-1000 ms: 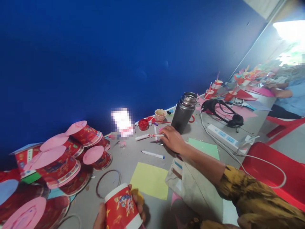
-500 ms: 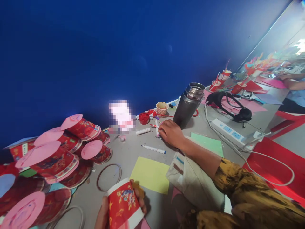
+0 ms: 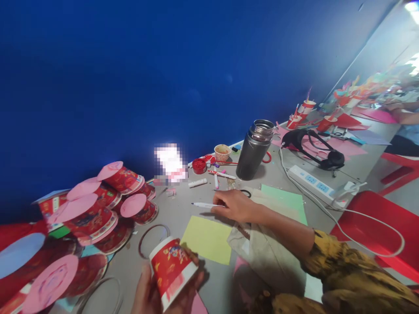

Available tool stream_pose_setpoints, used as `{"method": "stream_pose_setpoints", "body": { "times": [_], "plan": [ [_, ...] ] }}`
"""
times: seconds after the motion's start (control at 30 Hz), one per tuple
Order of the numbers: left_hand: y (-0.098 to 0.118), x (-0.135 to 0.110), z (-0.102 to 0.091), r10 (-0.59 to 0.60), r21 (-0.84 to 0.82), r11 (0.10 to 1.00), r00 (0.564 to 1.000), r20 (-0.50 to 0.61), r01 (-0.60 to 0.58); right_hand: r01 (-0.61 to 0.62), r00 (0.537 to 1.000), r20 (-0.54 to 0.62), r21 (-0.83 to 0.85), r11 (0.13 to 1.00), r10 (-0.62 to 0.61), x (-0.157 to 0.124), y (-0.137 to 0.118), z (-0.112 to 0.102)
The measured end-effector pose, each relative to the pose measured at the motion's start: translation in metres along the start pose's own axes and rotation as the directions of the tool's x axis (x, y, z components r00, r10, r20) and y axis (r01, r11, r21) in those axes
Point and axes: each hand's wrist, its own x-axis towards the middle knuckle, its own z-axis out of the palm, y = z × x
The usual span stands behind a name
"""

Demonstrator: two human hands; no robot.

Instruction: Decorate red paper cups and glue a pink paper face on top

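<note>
My left hand (image 3: 147,290) is closed around a red paper cup (image 3: 173,266) with a printed figure and white bands at its ends. The cup is tilted near the bottom of the view. Over the table, my right hand (image 3: 234,206) has its fingers closed on one end of a white marker pen (image 3: 203,205); its thin dark tip points left, and the other end is hidden by the fingers. A yellow paper sheet (image 3: 207,240) lies just below the pen. Beneath my right forearm is a pale cloth pouch (image 3: 271,257).
Stacked red cups with pink paper discs (image 3: 78,209) fill the left side. A dark open flask (image 3: 253,152) stands beyond my right hand, near a small red tub (image 3: 199,165) and loose markers. Rightward are a power strip (image 3: 312,181), a black headset (image 3: 314,148) and a red chair (image 3: 369,231).
My right hand has come back toward me from the far markers and closed on the white marker pen. My left hand still holds the cup, now tilted more.
</note>
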Motion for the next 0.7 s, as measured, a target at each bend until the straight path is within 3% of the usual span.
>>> {"method": "stream_pose_setpoints", "body": {
  "times": [0.1, 0.2, 0.3, 0.37, 0.4, 0.5, 0.6, 0.7],
  "plan": [
    [-0.003, -0.004, 0.006, 0.077, 0.027, 0.997, 0.996, 0.046, -0.078, 0.082, 0.986, -0.165, 0.494, 0.866, 0.001, -0.024, -0.01, -0.008],
    [0.001, -0.013, 0.024, 0.11, 0.054, 0.992, 0.989, 0.101, -0.116, 0.124, 0.941, -0.301, 0.73, 0.672, 0.153, -0.04, -0.018, -0.014],
    [0.009, -0.022, 0.043, 0.176, 0.092, 0.979, 0.98, 0.087, -0.184, 0.171, 0.932, -0.268, 0.918, 0.357, 0.242, -0.043, -0.028, -0.025],
    [0.012, -0.026, 0.052, 0.219, 0.124, 0.966, 0.974, 0.064, -0.225, 0.191, 0.956, -0.227, 0.962, 0.193, 0.184, -0.044, -0.037, -0.034],
    [0.013, -0.027, 0.055, 0.251, 0.145, 0.956, 0.966, 0.055, -0.257, 0.199, 0.965, -0.221, 0.968, 0.154, 0.141, -0.045, -0.041, -0.039],
    [0.012, -0.025, 0.056, 0.298, 0.195, 0.932, 0.953, 0.06, -0.304, 0.225, 0.967, -0.241, 0.959, 0.174, 0.08, -0.053, -0.05, -0.043],
    [0.009, -0.019, 0.052, 0.292, 0.184, 0.935, 0.952, 0.088, -0.304, 0.187, 0.961, -0.23, 0.948, 0.256, 0.151, -0.065, -0.051, -0.034],
    [0.006, -0.013, 0.048, 0.272, 0.175, 0.944, 0.959, 0.078, -0.281, 0.118, 0.976, -0.16, 0.959, 0.257, 0.148, -0.073, -0.052, -0.023]
  ]
}}
